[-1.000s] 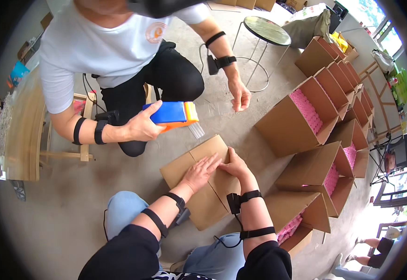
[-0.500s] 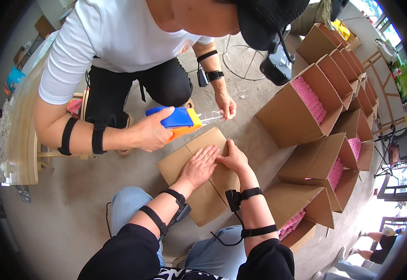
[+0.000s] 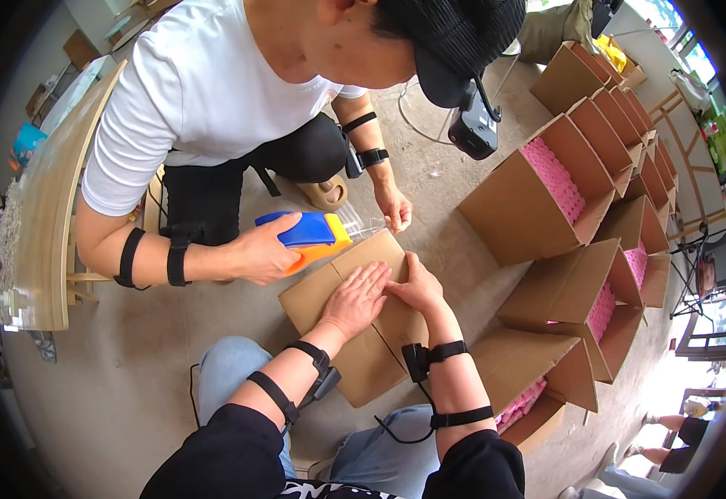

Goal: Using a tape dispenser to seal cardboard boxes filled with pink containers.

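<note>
A closed brown cardboard box sits on the floor in front of my knees. My left hand lies flat on its top with fingers spread. My right hand presses the top flap beside it, thumb touching the left fingers. A person in a white shirt crouches opposite me. One of that person's hands grips a blue and orange tape dispenser at the box's far edge. The person's other hand pulls the clear tape end just above the box.
Several open cardboard boxes with pink filling stand in a row at the right. A curved wooden table edge runs along the left. Concrete floor lies around the box. A round metal stool frame stands behind the person.
The person opposite has leaned much closer over the box, bringing the tape dispenser down to its far edge. My hands have stayed pressed on the box top.
</note>
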The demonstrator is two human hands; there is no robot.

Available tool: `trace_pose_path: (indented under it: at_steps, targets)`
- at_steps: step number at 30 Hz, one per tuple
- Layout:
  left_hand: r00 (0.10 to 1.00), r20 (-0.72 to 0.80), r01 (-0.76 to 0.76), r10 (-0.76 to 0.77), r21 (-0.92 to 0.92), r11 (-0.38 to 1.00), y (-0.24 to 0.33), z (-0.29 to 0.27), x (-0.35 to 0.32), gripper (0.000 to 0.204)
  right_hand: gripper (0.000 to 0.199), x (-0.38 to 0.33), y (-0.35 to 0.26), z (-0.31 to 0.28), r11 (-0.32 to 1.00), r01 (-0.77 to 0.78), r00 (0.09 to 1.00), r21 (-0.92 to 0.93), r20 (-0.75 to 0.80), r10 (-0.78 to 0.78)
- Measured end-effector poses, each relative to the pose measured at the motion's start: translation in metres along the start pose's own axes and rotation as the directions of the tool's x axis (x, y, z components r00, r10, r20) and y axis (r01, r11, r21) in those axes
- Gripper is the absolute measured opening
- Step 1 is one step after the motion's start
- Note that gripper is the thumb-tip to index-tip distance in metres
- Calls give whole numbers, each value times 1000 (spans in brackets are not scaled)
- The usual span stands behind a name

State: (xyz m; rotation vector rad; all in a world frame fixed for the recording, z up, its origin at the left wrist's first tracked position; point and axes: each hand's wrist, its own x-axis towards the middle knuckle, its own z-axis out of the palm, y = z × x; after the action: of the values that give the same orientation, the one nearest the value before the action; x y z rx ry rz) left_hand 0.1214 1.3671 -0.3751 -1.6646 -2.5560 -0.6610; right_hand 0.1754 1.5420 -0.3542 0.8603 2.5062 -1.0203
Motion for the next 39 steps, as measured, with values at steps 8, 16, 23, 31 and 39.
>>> trace_pose_path:
  at_steps: [8, 16, 23, 31, 39]
  targets:
    - [1000, -6, 10, -10, -17, 1000, -1, 0, 0, 59, 88, 0, -2, 0, 1000, 2, 1000, 7, -1, -2]
    - [1000, 4, 9, -9, -6, 1000, 0, -1, 0, 60, 87, -2, -3, -2, 1000, -3, 1000, 5, -4, 3]
    - [1000, 2, 11, -11, -24, 1000, 1, -3, 1, 59, 87, -1, -3, -3, 1000, -12, 1000, 0, 7, 12]
    - [1000, -11, 17, -17, -22, 1000, 1, -1, 0, 57, 87, -1, -2, -1, 1000, -8, 1000, 10, 0, 8]
    - [1000, -19, 16, -16, -5, 1000, 2, 2, -1, 57, 86, -2, 2, 1, 1000, 0, 1000, 17, -11, 0]
